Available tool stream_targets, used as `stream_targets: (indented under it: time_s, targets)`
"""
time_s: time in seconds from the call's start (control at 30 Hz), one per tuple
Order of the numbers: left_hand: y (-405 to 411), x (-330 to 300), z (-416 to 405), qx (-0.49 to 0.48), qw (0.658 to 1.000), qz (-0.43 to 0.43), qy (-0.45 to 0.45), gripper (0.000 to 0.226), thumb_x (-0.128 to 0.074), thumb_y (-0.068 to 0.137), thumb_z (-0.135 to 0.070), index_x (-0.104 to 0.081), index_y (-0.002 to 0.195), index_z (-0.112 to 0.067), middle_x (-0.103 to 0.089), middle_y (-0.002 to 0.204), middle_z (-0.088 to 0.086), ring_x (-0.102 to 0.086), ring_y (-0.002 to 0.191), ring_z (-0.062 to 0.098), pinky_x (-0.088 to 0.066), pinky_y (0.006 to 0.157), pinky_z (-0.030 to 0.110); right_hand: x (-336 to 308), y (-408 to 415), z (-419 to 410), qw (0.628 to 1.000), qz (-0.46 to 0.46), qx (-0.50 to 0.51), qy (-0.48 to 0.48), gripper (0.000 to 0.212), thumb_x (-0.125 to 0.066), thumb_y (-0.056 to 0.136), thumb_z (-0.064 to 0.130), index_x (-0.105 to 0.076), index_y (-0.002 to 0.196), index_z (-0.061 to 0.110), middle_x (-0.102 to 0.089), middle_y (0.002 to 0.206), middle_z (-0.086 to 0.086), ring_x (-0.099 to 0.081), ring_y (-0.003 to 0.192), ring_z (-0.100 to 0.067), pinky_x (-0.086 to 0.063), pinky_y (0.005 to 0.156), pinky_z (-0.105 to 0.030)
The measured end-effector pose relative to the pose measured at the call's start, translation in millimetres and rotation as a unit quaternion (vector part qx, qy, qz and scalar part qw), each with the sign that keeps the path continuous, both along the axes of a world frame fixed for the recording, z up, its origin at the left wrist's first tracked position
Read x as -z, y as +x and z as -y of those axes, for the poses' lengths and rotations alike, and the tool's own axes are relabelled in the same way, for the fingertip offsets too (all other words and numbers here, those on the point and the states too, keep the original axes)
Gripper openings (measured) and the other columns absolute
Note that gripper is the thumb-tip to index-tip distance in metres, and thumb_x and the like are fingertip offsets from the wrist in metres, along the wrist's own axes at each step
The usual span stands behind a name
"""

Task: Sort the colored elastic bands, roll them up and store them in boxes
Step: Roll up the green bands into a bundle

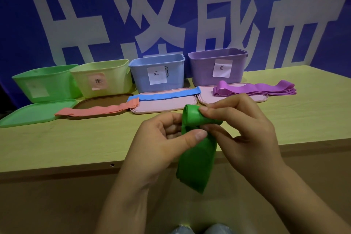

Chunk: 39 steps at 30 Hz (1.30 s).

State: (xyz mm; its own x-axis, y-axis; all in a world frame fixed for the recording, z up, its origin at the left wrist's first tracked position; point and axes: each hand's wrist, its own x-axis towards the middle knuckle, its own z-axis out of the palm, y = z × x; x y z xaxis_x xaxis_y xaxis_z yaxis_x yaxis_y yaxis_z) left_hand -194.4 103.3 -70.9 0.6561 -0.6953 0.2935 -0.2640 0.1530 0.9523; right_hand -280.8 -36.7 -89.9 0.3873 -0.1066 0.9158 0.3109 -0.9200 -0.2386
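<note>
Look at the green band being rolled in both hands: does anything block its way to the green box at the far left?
Nothing visible does. The green band is held above the table's near edge, and the green box stands open, its lid lying flat in front. The pink band lies low beside the path.

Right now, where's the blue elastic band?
In the head view, the flat blue elastic band lies centre-table across the pink lid, in front of the blue plastic box, between the pink band and purple bands.
</note>
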Motion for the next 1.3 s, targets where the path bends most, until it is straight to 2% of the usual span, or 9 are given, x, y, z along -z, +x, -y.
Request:
stream_targets:
  time_s: [0.1, 0.17, 0.27, 0.4, 0.5, 0.7, 0.9, 1.07, 1.3]
  targets:
    - [-4, -1, 1, -0.024, 1.0, 0.006, -0.001, 0.037, -0.085, 0.053, -0.034, -0.073, 0.087, -0.024, -0.075, 0.087, -0.003, -0.071, 0.085, 0.012, -0.056, 0.073, 0.027, 3, -1, 0, 1.0, 0.002, -0.002, -0.008, 0.024, -0.063, 0.079, 0.017, -0.071, 0.1, 0.008, -0.059, 0.093, -0.007, -0.056, 0.09, -0.012, -0.049, 0.075, -0.018]
    - [-7, -2, 3, -0.047, 0.999, 0.021, -0.005, 0.038, -0.072, 0.049, -0.044, -0.07, 0.083, -0.027, -0.075, 0.082, -0.007, -0.071, 0.081, 0.009, -0.056, 0.068, 0.023, 2, -1, 0, 1.0, -0.009, 0.004, -0.017, 0.025, -0.062, 0.079, 0.021, -0.071, 0.101, 0.01, -0.06, 0.096, -0.005, -0.057, 0.091, -0.014, -0.051, 0.073, -0.028]
    - [-8, -2, 2, -0.043, 0.998, 0.009, -0.033, 0.031, -0.069, 0.052, -0.037, -0.07, 0.08, -0.026, -0.075, 0.078, -0.006, -0.071, 0.077, 0.009, -0.056, 0.063, 0.02, -2, -3, 5, 0.997, -0.057, -0.042, -0.007, 0.029, -0.062, 0.081, 0.027, -0.067, 0.109, 0.019, -0.058, 0.105, 0.001, -0.056, 0.1, -0.01, -0.051, 0.08, -0.026]
    - [-9, -3, -1, -0.014, 0.999, 0.005, -0.047, 0.03, -0.068, 0.058, -0.019, -0.069, 0.088, -0.018, -0.076, 0.081, -0.005, -0.072, 0.078, 0.01, -0.054, 0.062, 0.018, -10, -11, 12, 0.937, -0.195, -0.226, 0.18, 0.044, -0.055, 0.083, 0.05, -0.052, 0.126, 0.041, -0.06, 0.118, 0.014, -0.054, 0.117, -0.008, -0.048, 0.094, -0.025]
    - [-8, -1, -1, -0.008, 0.999, 0.017, -0.035, 0.034, -0.069, 0.058, -0.019, -0.068, 0.092, -0.018, -0.076, 0.084, -0.005, -0.072, 0.082, 0.011, -0.055, 0.065, 0.019, -10, -11, 12, 0.928, -0.22, -0.208, 0.217, 0.049, -0.054, 0.075, 0.064, -0.055, 0.121, 0.047, -0.064, 0.112, 0.022, -0.058, 0.109, -0.001, -0.05, 0.088, -0.02]
    - [-8, 3, 1, -0.013, 1.0, 0.006, -0.022, 0.039, -0.071, 0.056, -0.012, -0.067, 0.095, -0.016, -0.076, 0.086, -0.001, -0.072, 0.083, 0.013, -0.057, 0.069, 0.023, -12, -15, 11, 0.954, -0.231, -0.134, 0.133, 0.032, -0.056, 0.076, 0.052, -0.061, 0.107, 0.047, -0.062, 0.109, 0.027, -0.058, 0.102, 0.005, -0.047, 0.083, -0.011]
    - [-5, -3, -1, 0.009, 0.999, -0.039, -0.012, 0.059, -0.072, 0.051, -0.007, -0.059, 0.107, -0.021, -0.076, 0.087, 0.003, -0.072, 0.083, 0.015, -0.057, 0.069, 0.025, -11, -15, 10, 0.964, -0.179, -0.147, 0.129, 0.044, -0.059, 0.079, 0.043, -0.053, 0.122, 0.037, -0.061, 0.114, 0.021, -0.058, 0.106, 0.004, -0.044, 0.084, -0.008]
    - [-1, 1, -2, 0.016, 0.999, -0.049, -0.013, 0.055, -0.072, 0.053, -0.005, -0.063, 0.107, -0.014, -0.073, 0.103, 0.004, -0.071, 0.087, 0.018, -0.057, 0.069, 0.025, -8, -10, 9, 0.961, -0.176, -0.159, 0.142, 0.041, -0.06, 0.079, 0.039, -0.055, 0.12, 0.036, -0.062, 0.114, 0.02, -0.058, 0.107, 0.002, -0.044, 0.085, -0.009]
    - [6, 6, -5, 0.015, 0.999, 0.0, 0.046, 0.037, -0.071, 0.057, -0.021, -0.073, 0.094, -0.023, -0.074, 0.096, -0.001, -0.069, 0.09, 0.013, -0.056, 0.072, 0.024, -11, -14, 10, 0.95, -0.193, -0.177, 0.17, 0.036, -0.06, 0.078, 0.04, -0.063, 0.113, 0.035, -0.065, 0.111, 0.019, -0.058, 0.109, -0.003, -0.049, 0.088, -0.017]
